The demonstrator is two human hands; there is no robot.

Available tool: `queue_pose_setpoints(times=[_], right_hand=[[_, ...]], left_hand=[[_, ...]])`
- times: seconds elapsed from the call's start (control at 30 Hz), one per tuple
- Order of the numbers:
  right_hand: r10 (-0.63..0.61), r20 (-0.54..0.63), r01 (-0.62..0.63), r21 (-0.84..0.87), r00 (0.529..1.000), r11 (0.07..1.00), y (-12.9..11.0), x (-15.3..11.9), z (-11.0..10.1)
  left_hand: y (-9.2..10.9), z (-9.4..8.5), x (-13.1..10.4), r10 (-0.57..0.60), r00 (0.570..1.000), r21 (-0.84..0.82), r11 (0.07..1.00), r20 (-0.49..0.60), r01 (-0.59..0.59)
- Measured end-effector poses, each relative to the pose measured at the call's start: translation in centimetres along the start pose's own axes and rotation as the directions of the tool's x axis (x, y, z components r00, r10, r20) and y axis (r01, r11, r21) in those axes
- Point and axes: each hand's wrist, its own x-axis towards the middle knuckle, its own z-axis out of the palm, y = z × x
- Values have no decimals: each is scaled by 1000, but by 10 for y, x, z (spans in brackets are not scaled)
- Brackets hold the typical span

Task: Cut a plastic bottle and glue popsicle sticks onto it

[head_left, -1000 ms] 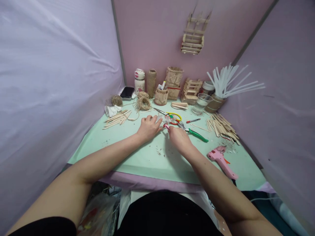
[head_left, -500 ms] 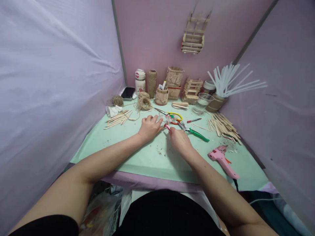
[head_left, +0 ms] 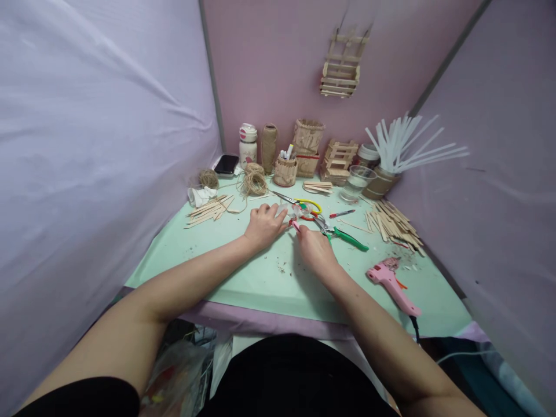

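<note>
My left hand (head_left: 266,226) lies low over the table with its fingers closed on a clear plastic piece (head_left: 283,207), which is partly hidden under them. My right hand (head_left: 316,248) is closed around a slim pink tool (head_left: 296,225); its tip meets the plastic by my left fingertips, and its exact kind cannot be made out. Just beyond both hands lie yellow-handled scissors (head_left: 315,204). Beside my right hand rest green-handled cutters (head_left: 351,238) and a red marker (head_left: 342,214).
A pink glue gun (head_left: 395,285) lies at the right. Wooden sticks (head_left: 395,226) are heaped behind it, with more sticks (head_left: 209,209) at the left. Twine (head_left: 254,180), a cup of water (head_left: 357,184), a white bottle (head_left: 248,145) and stick-built holders (head_left: 308,145) line the back.
Both hands stay in nearly the same place, closed on the same things. The view has shifted very slightly.
</note>
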Motion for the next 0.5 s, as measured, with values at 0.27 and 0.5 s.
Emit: queue_pose_setpoints(times=[0.27,0.5], right_hand=[[9,-39,-8,30,999,1000,0,-4,6],[21,-54,-18,48,998,999,-6,-7,10]], left_hand=[[0,-1,0,3,1000,17,1000,-7,-2],[1,0,1,-5,1000,19,1000,-2,5]])
